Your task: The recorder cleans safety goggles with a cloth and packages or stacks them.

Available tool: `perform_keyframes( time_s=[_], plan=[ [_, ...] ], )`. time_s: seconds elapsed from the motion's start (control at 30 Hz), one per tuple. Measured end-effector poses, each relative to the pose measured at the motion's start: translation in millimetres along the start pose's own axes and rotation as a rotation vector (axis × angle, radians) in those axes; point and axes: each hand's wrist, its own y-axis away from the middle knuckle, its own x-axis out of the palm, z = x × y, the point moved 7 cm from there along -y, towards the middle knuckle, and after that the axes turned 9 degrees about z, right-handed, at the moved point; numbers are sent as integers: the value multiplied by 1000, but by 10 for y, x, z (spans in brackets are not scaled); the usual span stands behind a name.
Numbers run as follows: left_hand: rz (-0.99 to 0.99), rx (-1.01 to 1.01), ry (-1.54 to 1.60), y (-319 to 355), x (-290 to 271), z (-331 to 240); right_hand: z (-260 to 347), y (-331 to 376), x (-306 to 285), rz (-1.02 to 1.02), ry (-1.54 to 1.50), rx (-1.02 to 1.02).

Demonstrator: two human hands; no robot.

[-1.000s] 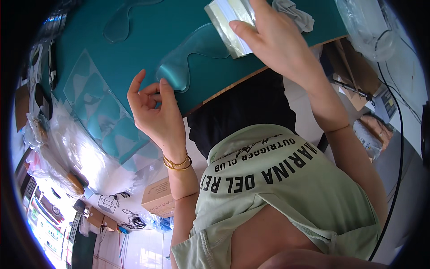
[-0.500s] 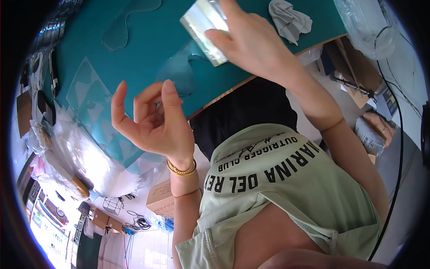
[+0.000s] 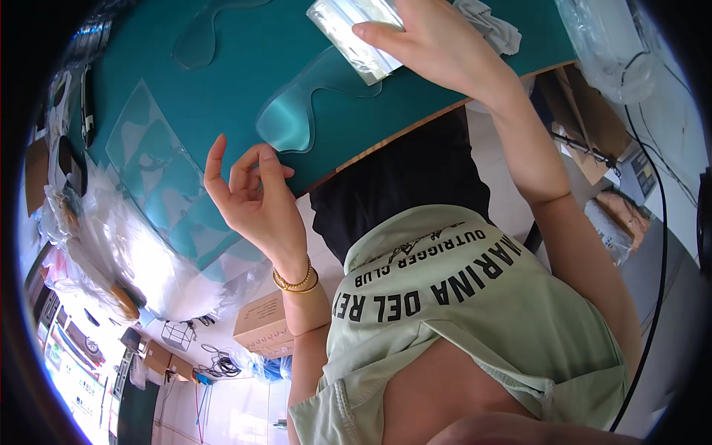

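My right hand [image 3: 452, 52] grips a shiny silver-and-white wrapped packet [image 3: 356, 37] above the green table top [image 3: 222, 96], with the thumb on its face. Just below the packet lies a clear goggle-shaped plastic sheet [image 3: 285, 122], partly covered by it. At the table's near edge my left hand [image 3: 259, 204] is raised, its fingers loosely bent and apart, with nothing visible in them. The fingertips are close to the sheet's rounded end; whether they touch it I cannot tell.
Another clear shaped sheet [image 3: 194, 48] lies farther off. A clear rectangular sheet with cut-out shapes [image 3: 152, 159] and crumpled clear plastic bags [image 3: 148, 245] lie at left. A grey cloth [image 3: 493, 28] is beside my right hand. A cardboard box [image 3: 263, 322] stands below.
My right hand and the packet have moved slightly up and to the right, uncovering more of the goggle-shaped sheet. My left hand has shifted a little, and the whole view has tilted slightly.
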Motion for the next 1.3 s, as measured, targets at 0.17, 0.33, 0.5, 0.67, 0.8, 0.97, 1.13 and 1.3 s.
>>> perform_keyframes(
  time_s=[0.17,0.33,0.5,0.67,0.8,0.97,1.13,1.3],
  plan=[
    [19,8,9,2,21,5,101,-181,488,130,70,-38],
    [28,-14,10,4,11,32,344,-221,652,332,110,-81],
    [40,-13,-3,1,-3,18,243,-402,306,241,56,-114],
    [46,-16,2,-14,4,20,354,-231,681,272,134,-70],
    [47,-17,-8,-23,14,44,380,-170,828,362,66,-100],
    [40,0,-32,-17,19,13,315,-339,422,149,150,-131],
    [45,-17,-68,-19,11,36,369,-200,712,304,111,-57],
    [47,32,-112,44,-115,28,587,-50,1022,517,101,-118]
  ],
)
